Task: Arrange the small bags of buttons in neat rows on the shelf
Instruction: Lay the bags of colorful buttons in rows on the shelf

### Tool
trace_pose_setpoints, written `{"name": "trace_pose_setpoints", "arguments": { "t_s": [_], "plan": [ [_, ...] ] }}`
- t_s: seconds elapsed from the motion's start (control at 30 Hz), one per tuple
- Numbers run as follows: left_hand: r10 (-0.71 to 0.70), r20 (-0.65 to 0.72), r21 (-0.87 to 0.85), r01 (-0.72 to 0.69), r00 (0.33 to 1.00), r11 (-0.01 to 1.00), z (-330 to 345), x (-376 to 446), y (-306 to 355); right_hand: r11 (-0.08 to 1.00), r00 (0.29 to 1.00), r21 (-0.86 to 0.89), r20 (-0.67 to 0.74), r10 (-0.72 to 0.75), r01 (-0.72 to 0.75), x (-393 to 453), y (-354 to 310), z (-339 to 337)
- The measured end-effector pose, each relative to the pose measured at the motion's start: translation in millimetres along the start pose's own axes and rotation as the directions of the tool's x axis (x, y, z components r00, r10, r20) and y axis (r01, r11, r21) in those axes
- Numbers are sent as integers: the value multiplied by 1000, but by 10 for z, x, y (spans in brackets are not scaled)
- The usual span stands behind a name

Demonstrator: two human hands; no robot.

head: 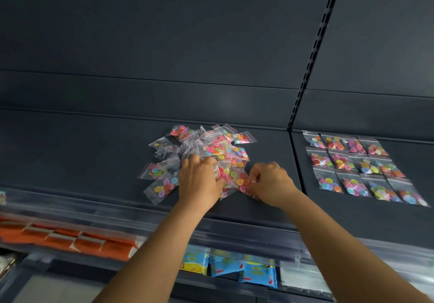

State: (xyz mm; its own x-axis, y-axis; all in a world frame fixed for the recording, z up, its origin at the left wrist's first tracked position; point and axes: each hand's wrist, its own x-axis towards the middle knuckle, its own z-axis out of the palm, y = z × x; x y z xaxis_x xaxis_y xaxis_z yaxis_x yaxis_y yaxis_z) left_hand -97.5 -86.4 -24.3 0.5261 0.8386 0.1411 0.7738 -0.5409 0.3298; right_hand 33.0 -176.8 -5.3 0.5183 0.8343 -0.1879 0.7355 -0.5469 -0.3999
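A loose pile of small clear bags of coloured buttons (211, 147) lies in the middle of the dark shelf (82, 152). My left hand (199, 180) rests on the front of the pile, its fingers curled round a bag of pink and red buttons (223, 172). My right hand (270, 180) is at the pile's front right and pinches the edge of a bag with orange and red buttons (244, 183). On the right shelf section, several bags lie in three neat rows (359, 169).
A slotted upright (312, 56) divides the two shelf sections. A clear price rail (141, 215) runs along the shelf's front edge. Below it lie orange packs (70, 241) at the left and blue packets (234, 267) in the middle.
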Motion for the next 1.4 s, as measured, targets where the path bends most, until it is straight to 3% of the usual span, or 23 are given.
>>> {"name": "trace_pose_setpoints", "arguments": {
  "t_s": [0.1,0.23,0.4,0.63,0.97,1.13,1.2,1.4],
  "plan": [
    [30,-22,-64,-32,999,997,-10,-22,4,999,997,35,-71,-10,12,-10,38,49],
    [27,-54,-306,-42,998,951,-46,-61,19,947,982,319,-183,42,19,-37,95,59],
    [-17,66,-614,54,998,787,-117,-72,200,669,978,742,-168,122,44,-159,184,-86],
    [69,139,-725,54,988,687,-21,-149,626,441,967,897,-148,206,43,-360,541,-340],
    [100,250,-806,150,963,572,131,-351,1478,621,913,782,-291,285,56,-652,1336,-678],
    [111,346,-795,229,932,562,292,-421,1817,543,924,839,-240,298,43,-703,1571,-728],
    [91,369,-814,274,925,512,370,-459,1901,500,931,866,-200,305,22,-707,1659,-749],
    [-26,329,-839,304,944,451,456,-532,1992,490,915,872,-199,350,2,-716,1810,-754]
  ]
}}
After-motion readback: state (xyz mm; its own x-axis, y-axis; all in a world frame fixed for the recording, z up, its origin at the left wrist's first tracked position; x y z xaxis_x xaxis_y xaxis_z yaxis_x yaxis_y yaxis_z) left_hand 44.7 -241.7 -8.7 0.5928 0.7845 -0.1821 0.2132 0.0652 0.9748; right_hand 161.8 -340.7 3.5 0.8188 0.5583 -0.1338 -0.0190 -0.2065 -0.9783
